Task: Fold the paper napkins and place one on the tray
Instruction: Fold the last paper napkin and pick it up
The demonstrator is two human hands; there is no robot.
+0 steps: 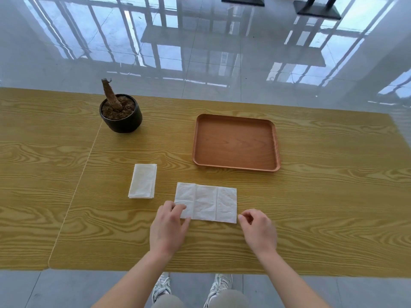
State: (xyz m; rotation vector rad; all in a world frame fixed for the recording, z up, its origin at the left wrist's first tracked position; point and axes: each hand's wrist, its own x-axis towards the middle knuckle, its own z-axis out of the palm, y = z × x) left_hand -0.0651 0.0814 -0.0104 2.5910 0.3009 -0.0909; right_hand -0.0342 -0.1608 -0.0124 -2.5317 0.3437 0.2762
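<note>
Head view: a napkin point(205, 202) lies opened flat on the table point(333, 196), near the front edge and right in front of the person. Its long axis runs left to right, with the right end sitting slightly nearer the person. Two creases cross it from far edge to near edge, splitting it into three panels.

The left hand point(169, 227) is at the napkin's near-left corner. Its fingers are bent over the top of the paper and its thumb is at the near edge, so it pinches that corner. The right hand point(259, 230) sits just beside the near-right corner with its fingers curled and thumb and forefinger close together. Whether they have hold of the paper, or even touch it, cannot be told.

Left of the napkin and a little farther back lies a stack point(142, 181) of folded napkins. Its long axis points away from the person, crosswise to the open one, and the two are apart.

The tray point(275, 143) sits behind and to the right, well apart from both. A pot point(121, 121) holding soil and a bare stump stands at the back left.

Below the table edge are two shoes point(219, 285) on the floor point(222, 63).
</note>
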